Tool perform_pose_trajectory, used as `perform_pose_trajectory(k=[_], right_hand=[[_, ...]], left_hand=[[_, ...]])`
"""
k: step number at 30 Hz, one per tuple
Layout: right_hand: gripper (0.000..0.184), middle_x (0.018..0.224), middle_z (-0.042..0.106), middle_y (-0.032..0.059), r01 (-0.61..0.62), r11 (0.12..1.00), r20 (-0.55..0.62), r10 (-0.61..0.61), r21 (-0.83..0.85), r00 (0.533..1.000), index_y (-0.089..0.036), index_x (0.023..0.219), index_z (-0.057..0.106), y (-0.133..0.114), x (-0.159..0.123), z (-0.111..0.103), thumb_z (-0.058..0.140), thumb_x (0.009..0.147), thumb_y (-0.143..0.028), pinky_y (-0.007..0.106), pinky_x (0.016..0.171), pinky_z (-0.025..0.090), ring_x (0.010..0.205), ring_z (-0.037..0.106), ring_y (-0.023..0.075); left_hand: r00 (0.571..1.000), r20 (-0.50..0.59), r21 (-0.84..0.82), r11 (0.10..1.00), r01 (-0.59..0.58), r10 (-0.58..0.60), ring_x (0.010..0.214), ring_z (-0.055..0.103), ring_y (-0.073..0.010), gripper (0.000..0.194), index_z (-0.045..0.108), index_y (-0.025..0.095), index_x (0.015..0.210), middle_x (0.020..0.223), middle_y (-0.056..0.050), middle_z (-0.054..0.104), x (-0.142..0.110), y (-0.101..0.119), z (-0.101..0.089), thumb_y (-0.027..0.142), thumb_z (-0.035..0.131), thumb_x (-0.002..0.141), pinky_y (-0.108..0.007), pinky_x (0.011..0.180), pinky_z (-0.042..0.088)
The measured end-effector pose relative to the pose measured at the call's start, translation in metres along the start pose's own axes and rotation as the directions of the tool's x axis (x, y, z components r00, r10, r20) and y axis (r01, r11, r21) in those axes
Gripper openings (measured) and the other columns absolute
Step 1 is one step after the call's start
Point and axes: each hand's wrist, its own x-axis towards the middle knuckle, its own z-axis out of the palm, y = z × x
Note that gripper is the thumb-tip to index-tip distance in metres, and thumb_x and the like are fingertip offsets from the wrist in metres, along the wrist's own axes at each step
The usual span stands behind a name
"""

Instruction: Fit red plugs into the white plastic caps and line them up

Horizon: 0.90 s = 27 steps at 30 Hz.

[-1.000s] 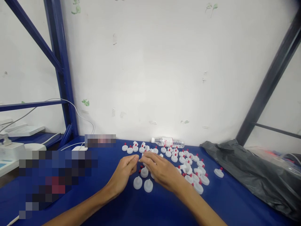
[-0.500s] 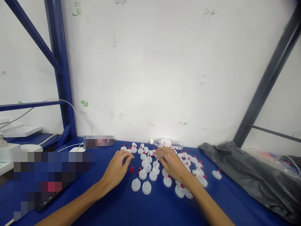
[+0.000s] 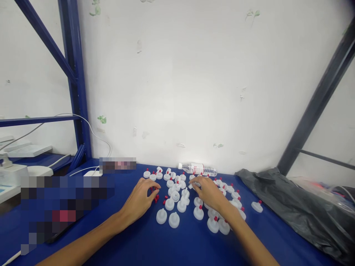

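My left hand is curled into a pinch at the left edge of a group of white plastic funnel-shaped caps. Small loose red caps lie just beside its thumb, and a bit of red shows inside the curve of its fingers. What the fingertips hold is too small to tell. My right hand is above the right part of the group, its thumb and fingers closed on a white cap that is partly hidden. Many white pieces on the right carry a red tip; several in the middle have bare spouts.
A clear plastic bottle lies along the wall. Dark grey plastic sheeting covers the right side of the blue table. A blurred-out dark device and cables are on the left. Blue metal posts rise at the left.
My right hand has shifted right with the white cap, away from the middle pieces. My left hand has moved slightly towards the loose red caps. The view has shifted a little.
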Motion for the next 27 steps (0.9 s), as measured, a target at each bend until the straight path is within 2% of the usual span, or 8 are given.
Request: perform_pose_trajectory(k=[4,7,11,15,20,23,26,27], right_hand=[[0.02,0.106,0.074,0.007,-0.044,0.999,0.011,0.044,0.003,0.999,-0.023,0.104,0.073,0.004,0.0,-0.002,0.059,0.09,-0.024,0.039,0.087,0.05,0.101,0.068,0.0265],[0.011,0.095,0.075,0.0048,-0.069,0.998,0.001,0.069,0.001,0.998,-0.024,0.091,0.073,0.003,0.0,-0.005,0.063,0.088,-0.028,0.034,0.078,0.05,0.092,0.069,0.0247],[0.017,0.091,0.073,0.0047,-0.118,0.993,-0.084,0.118,0.008,0.99,-0.023,0.088,0.067,-0.009,-0.001,-0.01,0.059,0.092,-0.037,0.032,0.07,0.046,0.085,0.068,0.0238],[0.028,0.085,0.071,0.0012,-0.063,0.971,-0.164,0.103,0.231,0.981,-0.023,0.084,0.061,-0.035,-0.002,-0.015,0.052,0.096,-0.046,0.032,0.074,0.046,0.081,0.067,0.0204],[0.025,0.082,0.07,-0.0027,0.048,0.892,-0.123,0.009,0.449,0.992,-0.023,0.083,0.06,-0.071,-0.007,-0.013,0.055,0.096,-0.044,0.029,0.08,0.045,0.082,0.066,0.0173],[0.024,0.08,0.068,-0.0036,0.064,0.856,-0.083,-0.025,0.513,0.996,-0.023,0.08,0.06,-0.081,-0.01,-0.008,0.057,0.095,-0.042,0.028,0.079,0.046,0.079,0.066,0.0157],[0.018,0.09,0.07,-0.0026,0.033,0.818,-0.042,-0.011,0.574,0.999,-0.025,0.098,0.062,-0.082,-0.012,-0.004,0.065,0.09,-0.041,0.03,0.083,0.048,0.087,0.067,0.017],[0.027,0.094,0.071,-0.0022,0.023,0.809,-0.026,-0.009,0.588,1.0,-0.027,0.11,0.06,-0.081,-0.013,-0.004,0.069,0.088,-0.041,0.031,0.085,0.048,0.09,0.067,0.0176]], left_hand=[[1.0,0.03,0.009,1.0,0.0,0.0,0.099,0.06,-0.0259,0.023,0.073,0.025,0.103,0.099,-0.004,0.073,-0.001,-0.003,0.004,0.03,0.055,0.09,-0.04,0.09,0.046],[0.999,0.035,0.013,1.0,0.007,-0.007,0.1,0.06,-0.0258,0.024,0.072,0.025,0.108,0.1,-0.004,0.073,-0.001,-0.001,0.004,0.03,0.057,0.089,-0.04,0.091,0.046],[1.0,0.006,0.029,1.0,0.007,-0.007,0.101,0.061,-0.0253,0.022,0.071,0.024,0.103,0.103,-0.004,0.072,-0.002,0.009,-0.002,0.03,0.054,0.091,-0.04,0.092,0.047],[0.998,-0.02,0.024,0.998,-0.066,0.066,0.101,0.059,-0.0238,0.019,0.067,0.024,0.105,0.101,-0.003,0.069,-0.006,0.023,-0.007,0.03,0.054,0.093,-0.039,0.092,0.047],[0.98,0.049,0.011,0.981,-0.195,0.194,0.101,0.054,-0.0221,0.023,0.063,0.026,0.114,0.102,-0.002,0.066,-0.012,0.033,-0.006,0.032,0.061,0.091,-0.037,0.092,0.046],[0.965,0.085,0.003,0.968,-0.25,0.249,0.093,0.053,-0.0205,0.014,0.063,0.023,0.098,0.092,-0.002,0.065,-0.012,0.036,-0.005,0.034,0.055,0.096,-0.033,0.084,0.047],[0.963,0.093,0.012,0.967,-0.254,0.252,0.086,0.052,-0.0193,0.023,0.06,0.02,0.088,0.085,-0.002,0.063,-0.012,0.038,-0.007,0.034,0.046,0.101,-0.031,0.077,0.045],[0.964,0.101,0.012,0.969,-0.247,0.244,0.086,0.051,-0.0191,0.024,0.059,0.02,0.088,0.086,-0.002,0.062,-0.012,0.038,-0.009,0.033,0.043,0.102,-0.031,0.076,0.044]])
